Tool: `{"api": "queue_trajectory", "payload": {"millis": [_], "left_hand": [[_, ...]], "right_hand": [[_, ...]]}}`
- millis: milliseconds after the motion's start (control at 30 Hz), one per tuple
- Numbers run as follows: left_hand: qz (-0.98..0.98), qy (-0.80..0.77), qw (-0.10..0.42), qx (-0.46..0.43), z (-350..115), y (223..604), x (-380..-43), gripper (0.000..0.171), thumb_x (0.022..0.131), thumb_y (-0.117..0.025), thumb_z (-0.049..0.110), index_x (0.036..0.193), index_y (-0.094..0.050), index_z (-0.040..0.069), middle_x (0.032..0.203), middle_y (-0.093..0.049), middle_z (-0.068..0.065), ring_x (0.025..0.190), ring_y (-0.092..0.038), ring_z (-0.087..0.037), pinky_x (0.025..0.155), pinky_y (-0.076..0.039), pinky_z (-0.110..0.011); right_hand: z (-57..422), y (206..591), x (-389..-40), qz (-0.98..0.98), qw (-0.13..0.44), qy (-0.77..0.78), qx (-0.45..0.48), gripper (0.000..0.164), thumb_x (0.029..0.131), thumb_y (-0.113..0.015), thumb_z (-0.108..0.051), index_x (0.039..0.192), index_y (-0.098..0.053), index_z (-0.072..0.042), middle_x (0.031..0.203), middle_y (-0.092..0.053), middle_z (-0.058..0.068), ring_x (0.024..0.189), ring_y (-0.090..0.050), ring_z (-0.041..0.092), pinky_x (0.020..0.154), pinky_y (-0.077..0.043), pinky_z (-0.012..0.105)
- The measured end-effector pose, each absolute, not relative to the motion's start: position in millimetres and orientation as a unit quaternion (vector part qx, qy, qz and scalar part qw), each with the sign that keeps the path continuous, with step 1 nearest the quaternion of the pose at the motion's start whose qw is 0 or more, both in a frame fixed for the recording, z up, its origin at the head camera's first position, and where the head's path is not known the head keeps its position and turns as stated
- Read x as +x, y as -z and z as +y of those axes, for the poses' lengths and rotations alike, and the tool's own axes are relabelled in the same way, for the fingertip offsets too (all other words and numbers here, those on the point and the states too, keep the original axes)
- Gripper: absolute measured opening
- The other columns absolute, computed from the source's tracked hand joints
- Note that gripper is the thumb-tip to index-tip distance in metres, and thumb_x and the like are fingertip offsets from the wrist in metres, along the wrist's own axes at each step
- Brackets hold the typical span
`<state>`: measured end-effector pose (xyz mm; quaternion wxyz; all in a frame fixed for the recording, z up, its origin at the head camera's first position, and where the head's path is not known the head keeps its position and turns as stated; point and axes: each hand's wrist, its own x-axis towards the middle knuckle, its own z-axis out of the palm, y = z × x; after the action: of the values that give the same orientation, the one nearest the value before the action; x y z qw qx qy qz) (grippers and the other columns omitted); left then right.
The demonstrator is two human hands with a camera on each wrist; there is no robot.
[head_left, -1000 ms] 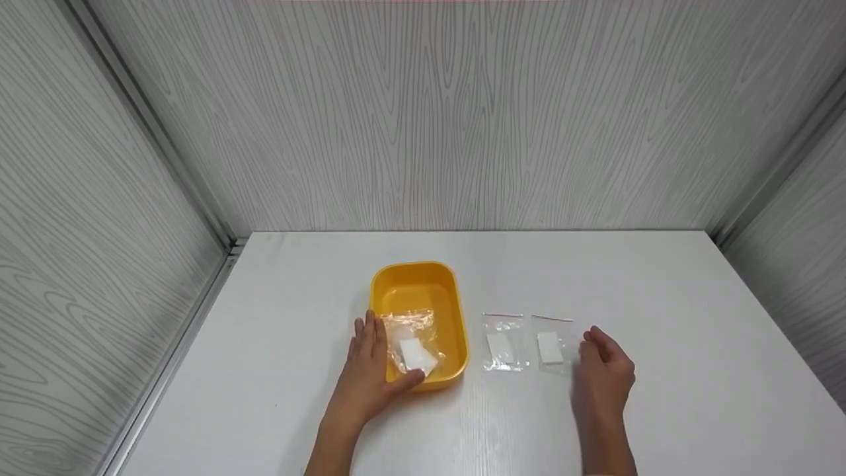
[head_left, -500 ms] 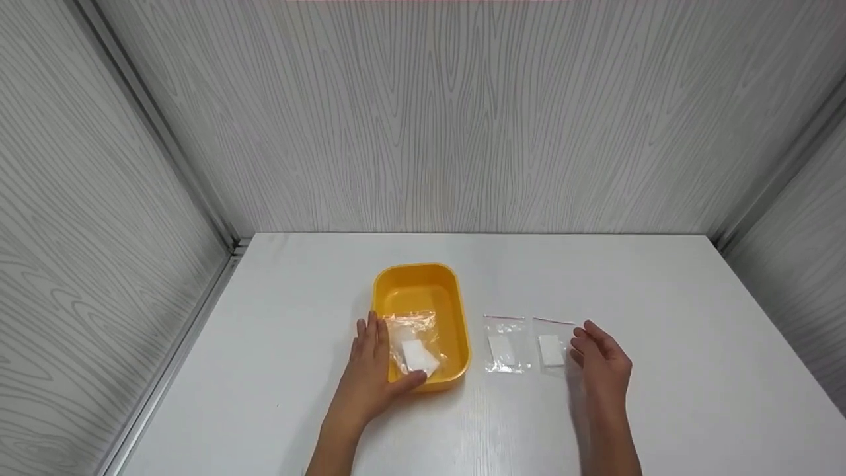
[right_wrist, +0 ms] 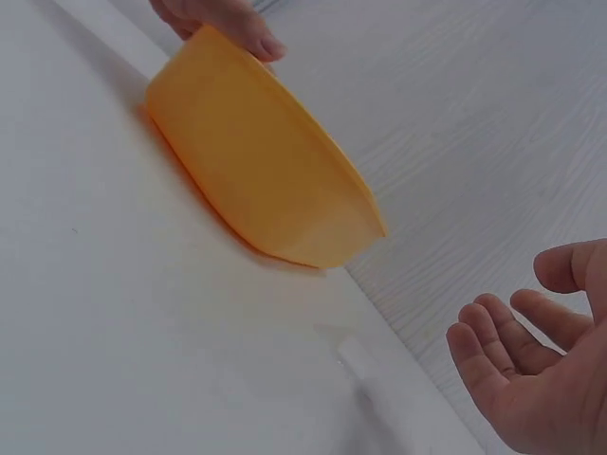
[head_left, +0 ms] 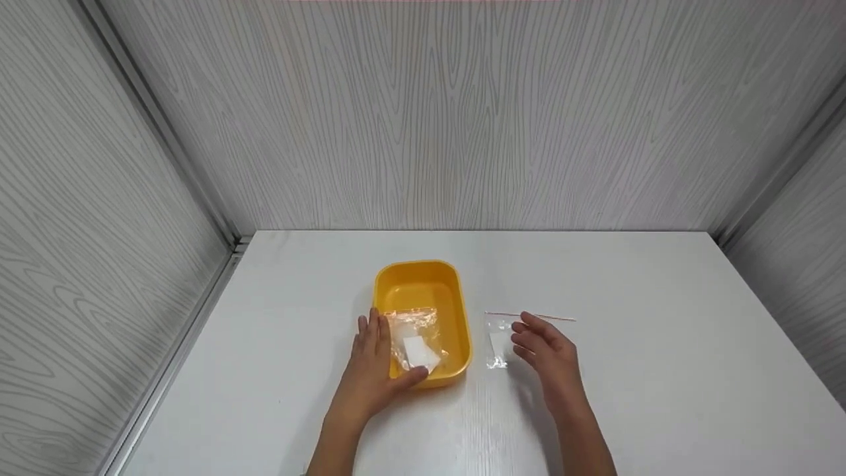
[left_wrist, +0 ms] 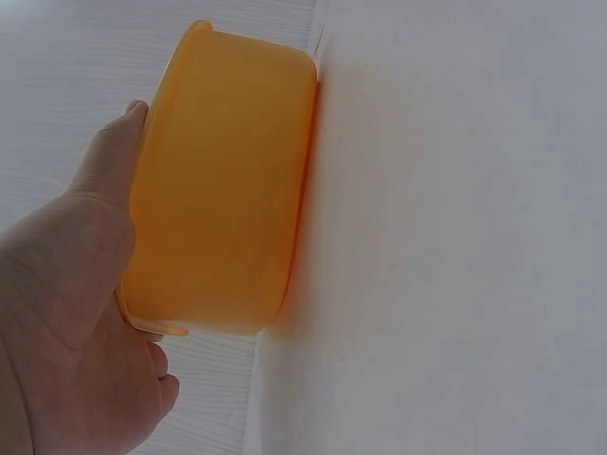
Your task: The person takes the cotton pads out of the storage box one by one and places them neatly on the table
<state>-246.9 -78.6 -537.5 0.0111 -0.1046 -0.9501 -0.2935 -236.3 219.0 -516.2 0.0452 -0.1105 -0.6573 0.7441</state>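
My left hand point(head_left: 370, 380) rests at the near left corner of a yellow plastic basin point(head_left: 423, 268). Its straight fingers lie along the left side and the thumb reaches over the near rim, as the left wrist view also shows. Inside the basin lies a clear zip bag point(head_left: 433, 324) holding flat white pieces point(head_left: 420, 354). My right hand point(head_left: 552, 360) hovers over two more zip bags, fingers loosely bent with nothing between them. The left bag point(head_left: 496, 324) shows a white piece; of the right bag point(head_left: 562, 318), little but the red seal line shows, the rest hidden behind the hand.
Everything stands on a white table point(head_left: 661, 317). A grey wood-grain wall point(head_left: 423, 119) rises along its back edge, with side panels at left and right. In the right wrist view the basin point(right_wrist: 256, 152) stands beyond the right hand point(right_wrist: 550, 351).
My right hand has moved left, from beside the right bag to over both bags, and its fingers have loosened. My left hand and the basin stay in place.
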Motion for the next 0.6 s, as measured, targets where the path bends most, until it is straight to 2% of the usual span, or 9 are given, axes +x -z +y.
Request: {"api": "queue_trajectory", "payload": {"millis": [333,600], "left_hand": [[-0.953,0.285,0.003,-0.104,-79,540,-244,0.121,0.081,-0.063,0.074,0.160,-0.005,0.004,0.168,0.012,-0.010,0.154,0.012,-0.030,0.125,-0.006,-0.047],[-0.953,0.284,0.008,-0.100,-77,534,-246,0.120,0.080,-0.064,0.073,0.160,-0.007,0.004,0.168,0.010,-0.009,0.154,0.011,-0.030,0.124,-0.008,-0.048]], "right_hand": [[191,520,-234,-0.630,0.010,-0.772,-0.079,0.036,0.097,-0.060,-0.007,0.133,-0.061,-0.005,0.128,-0.063,0.023,0.117,-0.061,0.040,0.092,-0.057,0.033],[169,511,-240,-0.628,-0.013,-0.777,-0.046,0.038,0.096,-0.063,-0.011,0.133,-0.061,-0.004,0.128,-0.063,0.022,0.114,-0.065,0.033,0.096,-0.055,0.034]]}}
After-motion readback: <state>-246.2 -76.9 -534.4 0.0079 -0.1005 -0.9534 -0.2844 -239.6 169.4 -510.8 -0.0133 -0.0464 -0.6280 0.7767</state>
